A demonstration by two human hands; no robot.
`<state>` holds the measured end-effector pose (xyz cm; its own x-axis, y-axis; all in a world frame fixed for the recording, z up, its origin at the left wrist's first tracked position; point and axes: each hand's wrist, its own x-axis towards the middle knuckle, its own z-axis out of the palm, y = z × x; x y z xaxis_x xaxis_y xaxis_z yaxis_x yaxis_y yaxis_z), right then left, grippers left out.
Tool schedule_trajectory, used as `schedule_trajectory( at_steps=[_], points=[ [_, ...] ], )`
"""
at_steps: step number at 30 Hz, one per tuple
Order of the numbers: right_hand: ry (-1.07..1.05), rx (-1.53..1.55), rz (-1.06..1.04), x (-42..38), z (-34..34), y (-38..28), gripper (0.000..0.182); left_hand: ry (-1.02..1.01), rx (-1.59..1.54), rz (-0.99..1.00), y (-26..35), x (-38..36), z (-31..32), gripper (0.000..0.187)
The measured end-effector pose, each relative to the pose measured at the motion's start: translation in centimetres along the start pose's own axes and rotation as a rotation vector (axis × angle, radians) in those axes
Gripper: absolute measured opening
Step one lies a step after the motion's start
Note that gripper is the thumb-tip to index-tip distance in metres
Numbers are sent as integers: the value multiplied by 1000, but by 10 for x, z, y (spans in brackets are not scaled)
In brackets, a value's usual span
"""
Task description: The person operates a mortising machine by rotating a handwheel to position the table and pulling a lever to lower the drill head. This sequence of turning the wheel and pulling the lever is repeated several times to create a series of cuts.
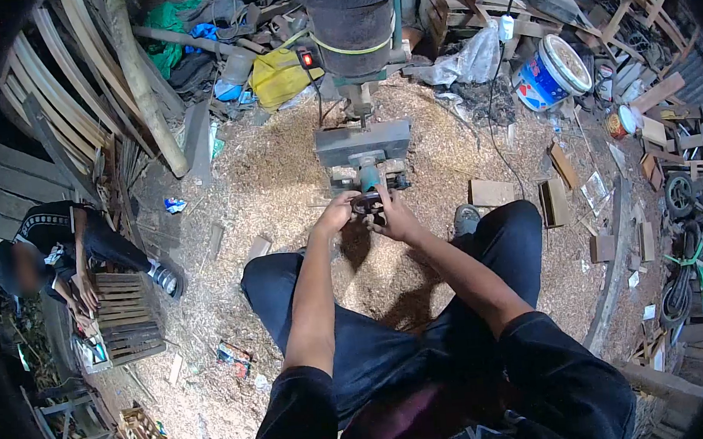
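A drill-press-like machine [351,30] stands at the top centre, with a grey metal block [362,140] under its spindle. Below the block, at the machine's front, is a dark round handwheel [366,204]. My left hand [337,213] has its fingers closed on the wheel's left side. On the right side, my right hand [395,216] is wrapped round the same wheel. A teal metal part [369,174] shows just behind the wheel. The fingertips are partly hidden by the wheel.
Wood shavings [280,155] cover the ground. A person [65,250] sits at the left by a slatted wooden stool [127,311]. A white-and-blue bucket [551,76], a yellow bag [281,76] and wood blocks [491,193] lie around. A cable hangs at the right.
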<state>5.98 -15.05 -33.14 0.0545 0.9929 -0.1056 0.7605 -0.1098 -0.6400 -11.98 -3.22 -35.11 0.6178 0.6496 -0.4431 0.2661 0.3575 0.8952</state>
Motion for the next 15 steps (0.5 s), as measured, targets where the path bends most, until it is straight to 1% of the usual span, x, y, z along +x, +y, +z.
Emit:
schedule_trajectory(
  at_steps=[1, 2, 4, 5, 7, 12, 15],
  points=[
    [0, -21, -3, 1, 0, 1, 110, -8, -51, -13, 0, 1, 3, 57],
    [1, -16, 1, 1, -1, 3, 110, -3, -43, 46, -1, 0, 6, 57],
    [-2, 6, 6, -1, 0, 0, 111, 16, -22, 158, -29, 8, 0, 58],
    [17, 7, 1, -1, 3, -2, 111, -66, -142, 147, -60, 29, -15, 62],
    [58, 6, -4, 0, 9, -1, 111, 34, 19, 137, -55, 15, -5, 64],
    [86, 64, 26, 3, 16, 2, 110, 28, 220, 196, -43, -7, 8, 70],
    [27, 16, -2, 1, 3, 5, 108, 68, 297, 230, -44, -5, 13, 70]
  ],
)
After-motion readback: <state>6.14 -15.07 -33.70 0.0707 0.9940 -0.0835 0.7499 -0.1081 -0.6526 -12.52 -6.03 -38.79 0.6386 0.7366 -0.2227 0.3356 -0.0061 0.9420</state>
